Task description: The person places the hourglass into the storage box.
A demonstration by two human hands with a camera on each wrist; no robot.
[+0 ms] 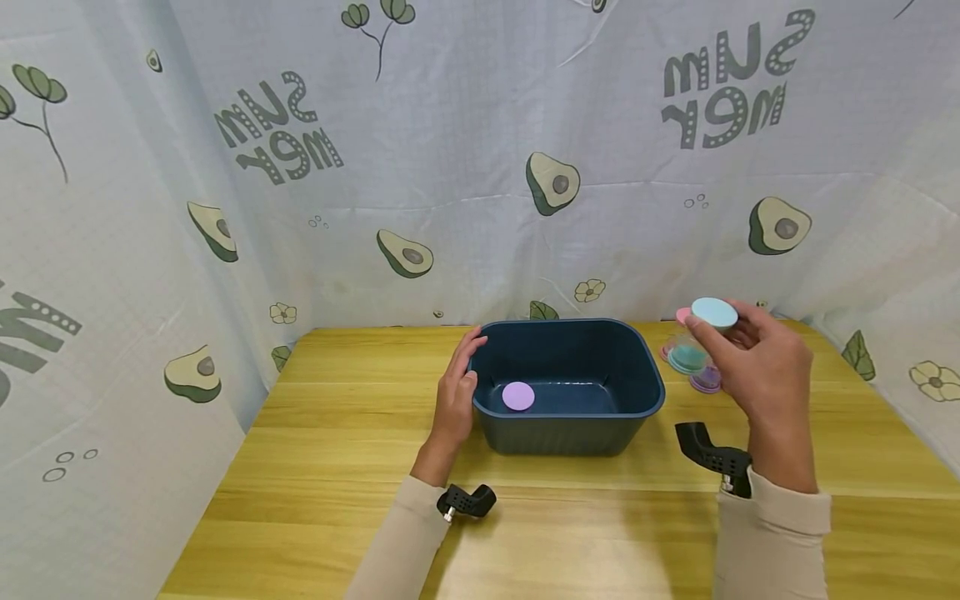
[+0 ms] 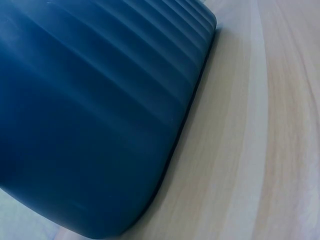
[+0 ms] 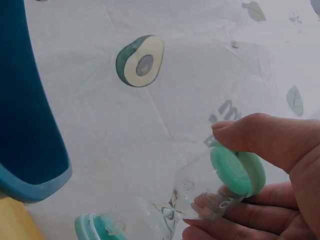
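My right hand (image 1: pixel 761 358) holds an hourglass-shaped sand timer (image 3: pixel 172 207) by one end, thumb on one side of its cap and fingers on the other. Its body is clear, with pale mint caps at both ends; one cap (image 1: pixel 714 313) faces up in the head view. A dark blue plastic bin (image 1: pixel 566 433) stands on the table left of this hand. At the bin's left rim, my left hand (image 1: pixel 453 396) has its fingers extended along the outside. A round lilac piece (image 1: pixel 518 396) shows inside the bin, toward its left front corner.
Behind the right hand are a pink-capped timer (image 1: pixel 682 316) and a purple piece (image 1: pixel 707 380), both partly hidden. The wooden table (image 1: pixel 337 467) meets a white curtain (image 1: pixel 465 150) printed with avocados at its back edge.
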